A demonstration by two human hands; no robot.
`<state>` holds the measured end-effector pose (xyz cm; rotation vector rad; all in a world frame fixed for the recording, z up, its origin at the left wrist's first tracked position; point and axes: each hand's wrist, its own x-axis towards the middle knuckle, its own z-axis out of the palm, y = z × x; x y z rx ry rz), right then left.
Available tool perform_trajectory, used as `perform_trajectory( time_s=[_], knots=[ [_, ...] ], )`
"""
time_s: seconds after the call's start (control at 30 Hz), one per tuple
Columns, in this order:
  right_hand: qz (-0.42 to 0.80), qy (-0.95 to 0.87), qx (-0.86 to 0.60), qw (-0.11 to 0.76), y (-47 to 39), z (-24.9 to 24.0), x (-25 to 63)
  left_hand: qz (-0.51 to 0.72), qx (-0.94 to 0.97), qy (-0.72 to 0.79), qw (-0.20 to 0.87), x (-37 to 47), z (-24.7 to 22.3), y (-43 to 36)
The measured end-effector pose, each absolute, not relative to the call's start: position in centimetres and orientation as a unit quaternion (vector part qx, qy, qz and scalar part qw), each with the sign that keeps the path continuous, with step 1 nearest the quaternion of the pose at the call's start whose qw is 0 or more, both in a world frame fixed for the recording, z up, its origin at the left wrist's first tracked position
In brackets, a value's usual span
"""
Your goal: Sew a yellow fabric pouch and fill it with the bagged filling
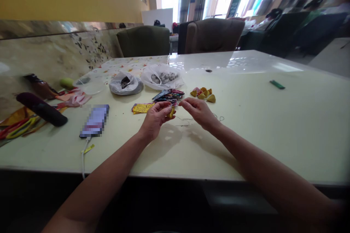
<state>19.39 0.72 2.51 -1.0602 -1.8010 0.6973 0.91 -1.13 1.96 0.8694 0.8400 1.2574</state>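
Note:
My left hand (156, 119) is closed around a small yellow fabric piece (171, 113), holding it above the table. Close beside it, my right hand (199, 112) pinches thumb and forefinger together; whatever lies between the fingertips is too small to make out. A thin dark thread (186, 119) trails over the tabletop under and beside the right hand. Just beyond the hands is a pile of shiny, colourful fabric pieces (167, 95), with flat yellow patterned pieces (141, 107) to its left. Several small yellow pyramid-shaped pouches (210, 98) sit beyond the right hand.
Two white plastic bags stand farther back, one with dark stuff (126, 83), one with grey-white stuffing (168, 77). A phone (94, 121) on a white cable (82, 162) lies left, near a dark cylindrical object (41, 109). A green object (277, 84) lies right. Chairs (214, 35) stand behind the table.

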Motion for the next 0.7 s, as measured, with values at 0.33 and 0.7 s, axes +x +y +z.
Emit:
perform_trajectory(
  time_s=[0.33,0.7],
  knots=[
    [0.341,-0.708,-0.399,0.472,0.5,2.27,19.11,0.54,0.411,0.365,0.638,0.82,1.67,-1.08],
    [0.163,-0.782,-0.465,0.382,-0.02,2.9,19.45,0.574,0.349,0.372,0.641,0.73,2.15,-0.94]
  ],
)
